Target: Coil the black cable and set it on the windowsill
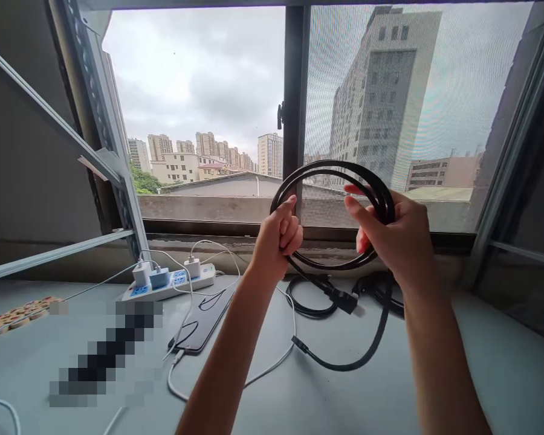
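A black cable [326,172] is wound into a round coil that I hold up in front of the window. My left hand [278,235] is closed in a fist round the coil's left side. My right hand [396,232] grips the right side, fingers curled over the loops. The cable's loose tail [367,353] hangs from the right hand down to the grey table [344,399] and ends in a small plug [299,344]. More black cable and a plug [342,297] lie on the table under the coil.
A white power strip [172,284] with chargers sits at the back left, white wires trailing from it. A dark phone [204,320] lies face up near it. A window frame post [294,90] stands behind the coil. A metal rack [109,163] is at the left.
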Tool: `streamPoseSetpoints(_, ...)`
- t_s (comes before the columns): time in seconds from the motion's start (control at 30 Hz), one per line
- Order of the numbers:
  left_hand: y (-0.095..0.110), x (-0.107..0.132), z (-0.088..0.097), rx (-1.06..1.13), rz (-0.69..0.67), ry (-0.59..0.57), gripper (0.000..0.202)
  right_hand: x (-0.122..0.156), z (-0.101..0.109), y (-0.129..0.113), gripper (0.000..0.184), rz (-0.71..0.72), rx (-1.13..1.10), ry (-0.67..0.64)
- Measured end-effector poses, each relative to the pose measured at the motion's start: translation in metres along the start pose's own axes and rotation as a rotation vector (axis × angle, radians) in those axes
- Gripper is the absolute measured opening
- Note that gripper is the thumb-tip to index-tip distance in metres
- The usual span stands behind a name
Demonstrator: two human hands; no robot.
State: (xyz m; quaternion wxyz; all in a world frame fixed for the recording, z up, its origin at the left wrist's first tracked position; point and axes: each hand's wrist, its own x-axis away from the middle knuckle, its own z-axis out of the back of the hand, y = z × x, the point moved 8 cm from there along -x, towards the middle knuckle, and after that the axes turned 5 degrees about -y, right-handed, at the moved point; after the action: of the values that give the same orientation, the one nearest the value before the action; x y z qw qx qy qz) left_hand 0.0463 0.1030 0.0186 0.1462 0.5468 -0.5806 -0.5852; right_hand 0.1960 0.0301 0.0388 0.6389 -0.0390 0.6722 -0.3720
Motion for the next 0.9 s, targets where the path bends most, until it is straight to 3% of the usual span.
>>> streamPoseSetpoints(0.17,-0.031,-0.006,-0.01,-0.113,0.127,-0.18,0.043,0.007,0.012,-0.011,0.029,-0.019,-0.185,0.097)
streamPoseSetpoints(0.33,-0.063,-0.002,-0.015,-0.462,0.346,-0.328,0.041,0.013,0.027,-0.026,0.025,0.041,-0.255,0.184)
streamPoseSetpoints(0.4,-0.079,0.009,-0.024,-0.52,0.517,-0.48,0.05,0.016,0.03,-0.03,0.019,0.068,-0.262,0.239)
streamPoseSetpoints(0.47,-0.092,0.027,-0.039,-0.507,0.682,-0.715,0.061,0.019,0.03,-0.035,0.016,0.102,-0.268,0.296)
streamPoseSetpoints(0.57,-0.096,0.044,-0.055,-0.458,0.768,-0.939,0.068,0.024,0.028,-0.043,0.015,0.158,-0.292,0.337)
streamPoseSetpoints(0.73,-0.084,0.045,-0.057,-0.467,0.707,-0.973,0.059,0.026,0.032,-0.047,0.015,0.22,-0.402,0.31)
streamPoseSetpoints(0.9,-0.078,0.032,-0.046,-0.419,0.577,-0.762,0.038,0.02,0.031,-0.045,0.015,0.267,-0.495,0.202)
